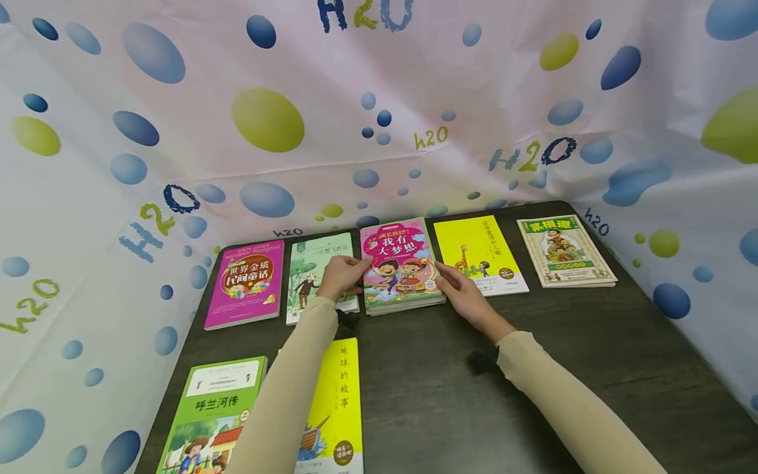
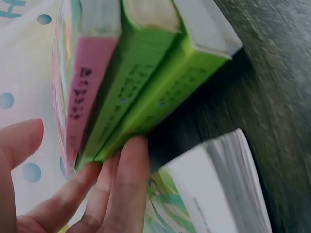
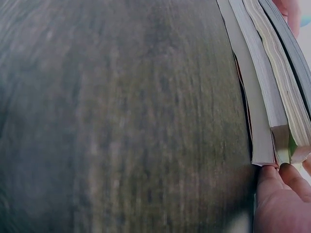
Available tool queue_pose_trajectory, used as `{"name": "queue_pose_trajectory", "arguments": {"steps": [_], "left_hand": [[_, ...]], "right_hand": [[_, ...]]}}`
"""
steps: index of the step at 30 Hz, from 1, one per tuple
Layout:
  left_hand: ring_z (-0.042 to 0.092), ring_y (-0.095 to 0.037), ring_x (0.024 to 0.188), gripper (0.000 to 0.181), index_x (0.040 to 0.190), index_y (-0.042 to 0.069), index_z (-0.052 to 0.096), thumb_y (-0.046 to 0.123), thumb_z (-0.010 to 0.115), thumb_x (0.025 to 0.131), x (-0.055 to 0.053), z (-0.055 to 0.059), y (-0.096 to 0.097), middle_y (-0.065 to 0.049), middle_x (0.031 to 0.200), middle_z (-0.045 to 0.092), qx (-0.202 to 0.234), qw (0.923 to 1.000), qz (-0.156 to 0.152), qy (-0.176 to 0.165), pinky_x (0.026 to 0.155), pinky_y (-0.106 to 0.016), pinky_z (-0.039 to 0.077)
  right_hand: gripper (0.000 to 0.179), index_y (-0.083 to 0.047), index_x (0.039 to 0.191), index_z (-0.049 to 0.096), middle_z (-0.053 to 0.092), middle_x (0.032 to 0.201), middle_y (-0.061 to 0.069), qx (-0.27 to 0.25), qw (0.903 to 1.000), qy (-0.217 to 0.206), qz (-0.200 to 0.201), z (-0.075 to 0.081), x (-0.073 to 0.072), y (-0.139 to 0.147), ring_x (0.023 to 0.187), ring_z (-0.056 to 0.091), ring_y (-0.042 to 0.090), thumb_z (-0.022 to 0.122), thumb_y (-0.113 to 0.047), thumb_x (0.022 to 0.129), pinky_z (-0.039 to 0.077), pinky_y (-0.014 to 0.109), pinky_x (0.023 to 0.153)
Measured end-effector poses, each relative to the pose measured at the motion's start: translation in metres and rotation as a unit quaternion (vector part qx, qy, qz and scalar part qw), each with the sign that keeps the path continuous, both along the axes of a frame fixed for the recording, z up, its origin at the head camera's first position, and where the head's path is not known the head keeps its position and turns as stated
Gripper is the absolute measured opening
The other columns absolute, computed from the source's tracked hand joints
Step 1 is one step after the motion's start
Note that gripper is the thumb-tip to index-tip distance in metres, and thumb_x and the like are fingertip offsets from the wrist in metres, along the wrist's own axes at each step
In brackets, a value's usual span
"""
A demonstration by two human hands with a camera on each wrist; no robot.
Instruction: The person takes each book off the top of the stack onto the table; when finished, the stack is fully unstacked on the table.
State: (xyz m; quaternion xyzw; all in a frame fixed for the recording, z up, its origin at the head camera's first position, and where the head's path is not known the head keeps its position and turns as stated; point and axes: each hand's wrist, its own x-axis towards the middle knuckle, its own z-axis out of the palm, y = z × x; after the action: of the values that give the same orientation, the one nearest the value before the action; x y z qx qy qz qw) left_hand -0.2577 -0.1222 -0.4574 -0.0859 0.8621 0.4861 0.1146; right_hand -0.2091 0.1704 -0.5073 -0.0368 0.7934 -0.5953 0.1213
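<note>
A stack of several books with a pink-covered children's book point(image 1: 398, 263) on top lies at the back middle of the dark table. Its pink and green spines point(image 2: 129, 92) face the left wrist camera. My left hand point(image 1: 342, 276) touches the stack's left side; in the left wrist view its fingertips point(image 2: 132, 150) rest against the spines, with the thumb apart from them. On the opposite side, my right hand point(image 1: 468, 299) touches the stack's right edge. The right wrist view shows its fingertips point(image 3: 269, 177) against the page edges point(image 3: 265, 107).
Beside the stack lie a green book point(image 1: 308, 289), a magenta book point(image 1: 245, 286), a yellow book point(image 1: 480, 250) and a cream-and-green book point(image 1: 565, 253). A green book point(image 1: 219, 401) and a yellow book point(image 1: 340, 401) lie nearer. A patterned curtain point(image 1: 379, 99) borders the table point(image 1: 426, 395).
</note>
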Motion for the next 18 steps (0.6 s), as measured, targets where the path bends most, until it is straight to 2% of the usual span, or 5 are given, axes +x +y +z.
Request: {"name": "queue_pose_trajectory", "arguments": {"steps": [5, 10, 18], "left_hand": [[0.079, -0.029, 0.080, 0.056, 0.127, 0.002, 0.069, 0.049, 0.072, 0.098, -0.0033, -0.0020, 0.0047, -0.018, 0.124, 0.070, -0.028, 0.9995, 0.013, 0.008, 0.068, -0.036, 0.067], [0.077, -0.031, 0.090, 0.055, 0.125, 0.001, 0.068, 0.047, 0.076, 0.096, -0.0034, -0.0020, 0.0085, -0.018, 0.120, 0.069, -0.023, 0.9995, 0.023, 0.007, 0.069, -0.036, 0.067], [0.077, -0.031, 0.091, 0.052, 0.123, 0.001, 0.069, 0.044, 0.077, 0.096, -0.0030, -0.0011, 0.0089, -0.018, 0.122, 0.069, -0.026, 0.9993, 0.025, 0.010, 0.068, -0.035, 0.067]], "right_hand": [[0.062, -0.021, 0.166, 0.034, 0.038, 0.169, 0.016, 0.003, 1.0000, -0.007, -0.004, 0.0026, 0.0012, -0.0011, 0.157, 0.038, 0.035, 0.051, -0.043, 0.111, 0.033, 0.054, 0.129], [0.062, -0.021, 0.166, 0.034, 0.038, 0.169, 0.015, 0.007, 0.9999, -0.007, -0.005, 0.0032, 0.0019, -0.0002, 0.157, 0.039, 0.035, 0.051, -0.044, 0.111, 0.034, 0.054, 0.129], [0.062, -0.021, 0.166, 0.035, 0.040, 0.168, 0.015, -0.003, 1.0000, -0.005, -0.002, 0.0010, -0.0002, 0.0007, 0.156, 0.040, 0.035, 0.053, -0.044, 0.110, 0.035, 0.055, 0.128]]}}
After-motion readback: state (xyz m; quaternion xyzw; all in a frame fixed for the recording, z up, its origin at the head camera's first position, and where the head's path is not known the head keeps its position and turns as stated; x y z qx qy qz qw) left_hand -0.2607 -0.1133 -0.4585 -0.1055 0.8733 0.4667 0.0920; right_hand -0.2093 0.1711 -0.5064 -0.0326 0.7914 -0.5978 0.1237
